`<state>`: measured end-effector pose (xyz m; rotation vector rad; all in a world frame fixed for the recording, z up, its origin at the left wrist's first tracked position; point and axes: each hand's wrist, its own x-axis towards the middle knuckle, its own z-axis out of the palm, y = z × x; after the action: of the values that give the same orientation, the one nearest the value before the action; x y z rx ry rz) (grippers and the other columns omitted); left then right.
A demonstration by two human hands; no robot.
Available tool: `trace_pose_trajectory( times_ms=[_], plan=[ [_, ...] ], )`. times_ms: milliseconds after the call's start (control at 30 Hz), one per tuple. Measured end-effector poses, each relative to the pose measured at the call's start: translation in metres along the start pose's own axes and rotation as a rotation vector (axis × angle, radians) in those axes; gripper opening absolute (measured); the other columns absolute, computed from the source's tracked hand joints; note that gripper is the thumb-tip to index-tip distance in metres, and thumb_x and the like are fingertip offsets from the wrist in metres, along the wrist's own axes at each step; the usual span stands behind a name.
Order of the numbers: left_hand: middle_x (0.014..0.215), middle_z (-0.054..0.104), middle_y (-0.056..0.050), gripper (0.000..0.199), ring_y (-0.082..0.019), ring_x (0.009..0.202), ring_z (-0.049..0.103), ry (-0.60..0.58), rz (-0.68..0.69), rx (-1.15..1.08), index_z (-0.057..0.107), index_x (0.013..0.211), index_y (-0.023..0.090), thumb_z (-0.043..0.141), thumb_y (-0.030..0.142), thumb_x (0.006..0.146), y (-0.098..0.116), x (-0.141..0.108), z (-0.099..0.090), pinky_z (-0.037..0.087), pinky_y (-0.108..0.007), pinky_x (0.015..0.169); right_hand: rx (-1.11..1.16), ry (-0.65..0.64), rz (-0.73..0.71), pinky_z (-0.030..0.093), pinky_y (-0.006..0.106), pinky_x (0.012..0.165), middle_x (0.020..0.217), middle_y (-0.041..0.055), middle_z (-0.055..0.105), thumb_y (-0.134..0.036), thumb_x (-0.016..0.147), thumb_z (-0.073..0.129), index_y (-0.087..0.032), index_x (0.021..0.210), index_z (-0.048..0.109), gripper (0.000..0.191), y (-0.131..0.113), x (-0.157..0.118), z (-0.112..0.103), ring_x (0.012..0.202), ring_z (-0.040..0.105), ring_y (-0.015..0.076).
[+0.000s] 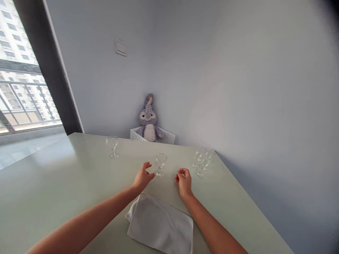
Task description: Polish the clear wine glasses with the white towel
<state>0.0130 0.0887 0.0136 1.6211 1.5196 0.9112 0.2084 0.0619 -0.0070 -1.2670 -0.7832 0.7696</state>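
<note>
A small stemmed glass (160, 162) stands upright on the table in front of me. My left hand (143, 177) is just left of it, thumb and fingers apart, the thumb tip near its foot; whether they touch I cannot tell. To the right of that glass, my right hand (184, 180) is curled closed above the table, with nothing visible in it. Beneath my forearms lies a folded light grey cloth (161, 222).
One more stemmed glass (112, 144) stands at the far left. Several clear glasses (203, 164) are grouped at the right, near the edge of the pale table (87, 169). Beyond the table, a plush rabbit (148, 123) sits in a white basket (169, 138) by the wall.
</note>
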Motion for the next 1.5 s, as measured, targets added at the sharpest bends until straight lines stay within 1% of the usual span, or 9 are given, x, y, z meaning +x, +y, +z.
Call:
trace_pose_trajectory(
  times_ms=[200, 400, 533, 800, 967, 1200, 1333, 1433, 1500],
  plan=[
    [0.115, 0.058, -0.004, 0.052, -0.007, 0.061, 0.052, -0.135, -0.007, -0.117, 0.044, 0.116, 0.023, 0.06, 0.024, 0.067, 0.009, 0.009, 0.016, 0.039, -0.019, 0.053, 0.169, 0.394, 0.042, 0.048, 0.024, 0.049, 0.063, -0.0079, 0.045, -0.024, 0.056, 0.054, -0.023, 0.08, 0.037, 0.03, 0.0, 0.035, -0.071, 0.048, 0.052, 0.0083],
    [0.072, 0.064, -0.001, 0.026, -0.008, 0.051, 0.051, -0.21, -0.056, -0.177, 0.062, 0.092, 0.018, 0.057, 0.031, 0.07, 0.005, 0.012, 0.019, 0.034, -0.017, 0.042, 0.184, 0.171, 0.13, 0.055, 0.032, 0.059, 0.073, -0.0032, 0.055, -0.022, 0.046, 0.069, -0.02, 0.076, 0.048, 0.037, -0.002, 0.06, -0.078, 0.059, 0.061, 0.0142],
    [0.06, 0.06, 0.002, 0.026, -0.009, 0.048, 0.049, -0.071, -0.086, -0.17, 0.062, 0.092, 0.02, 0.057, 0.033, 0.069, -0.02, 0.015, -0.017, 0.033, -0.018, 0.041, 0.155, 0.144, 0.133, 0.055, 0.027, 0.055, 0.08, -0.0004, 0.058, -0.026, 0.046, 0.073, -0.018, 0.068, 0.052, 0.032, 0.006, 0.058, -0.074, 0.057, 0.058, 0.0108],
    [0.07, 0.061, -0.001, 0.029, -0.011, 0.056, 0.055, 0.34, -0.181, -0.116, 0.059, 0.093, 0.019, 0.054, 0.037, 0.07, -0.08, 0.032, -0.131, 0.035, -0.02, 0.046, 0.017, 0.057, 0.107, 0.054, 0.027, 0.052, 0.082, 0.0048, 0.063, -0.034, 0.05, 0.073, -0.015, 0.075, 0.061, 0.034, 0.015, 0.044, -0.065, 0.06, 0.06, 0.0138],
    [0.077, 0.062, -0.001, 0.028, -0.013, 0.062, 0.057, 0.438, -0.208, -0.115, 0.059, 0.09, 0.02, 0.055, 0.037, 0.067, -0.095, 0.046, -0.168, 0.04, -0.022, 0.051, -0.053, -0.015, 0.072, 0.053, 0.026, 0.052, 0.081, 0.0051, 0.064, -0.037, 0.055, 0.071, -0.014, 0.082, 0.062, 0.037, 0.014, 0.032, -0.056, 0.059, 0.059, 0.0133],
    [0.07, 0.059, -0.001, 0.023, -0.014, 0.064, 0.056, 0.464, -0.241, -0.118, 0.061, 0.086, 0.019, 0.057, 0.031, 0.066, -0.087, 0.052, -0.171, 0.039, -0.023, 0.054, -0.097, -0.057, 0.042, 0.052, 0.026, 0.053, 0.083, 0.0053, 0.065, -0.039, 0.059, 0.069, -0.014, 0.086, 0.062, 0.037, 0.014, 0.031, -0.058, 0.059, 0.059, 0.0132],
    [0.095, 0.057, -0.005, 0.037, -0.016, 0.074, 0.055, 0.609, -0.274, -0.104, 0.053, 0.103, 0.021, 0.056, 0.026, 0.066, -0.073, 0.039, -0.167, 0.04, -0.025, 0.06, -0.138, -0.101, 0.048, 0.052, 0.026, 0.055, 0.086, 0.0063, 0.066, -0.038, 0.06, 0.068, -0.014, 0.088, 0.063, 0.038, 0.017, 0.031, -0.059, 0.059, 0.059, 0.0133],
    [0.114, 0.046, -0.008, 0.044, -0.015, 0.082, 0.052, 0.709, -0.255, -0.097, 0.043, 0.114, 0.022, 0.049, 0.025, 0.07, -0.06, 0.018, -0.141, 0.041, -0.027, 0.066, -0.129, -0.159, 0.078, 0.052, 0.027, 0.055, 0.092, 0.0075, 0.066, -0.037, 0.057, 0.07, -0.014, 0.087, 0.063, 0.038, 0.016, 0.02, -0.048, 0.06, 0.061, 0.0143],
    [0.11, 0.049, -0.005, 0.04, -0.012, 0.076, 0.051, 0.639, -0.186, -0.107, 0.046, 0.109, 0.022, 0.05, 0.023, 0.069, -0.048, 0.0, -0.113, 0.042, -0.024, 0.066, -0.1, -0.237, 0.107, 0.053, 0.028, 0.054, 0.096, 0.008, 0.066, -0.035, 0.056, 0.07, -0.015, 0.089, 0.063, 0.039, 0.011, 0.005, -0.034, 0.06, 0.062, 0.0149]
  ],
)
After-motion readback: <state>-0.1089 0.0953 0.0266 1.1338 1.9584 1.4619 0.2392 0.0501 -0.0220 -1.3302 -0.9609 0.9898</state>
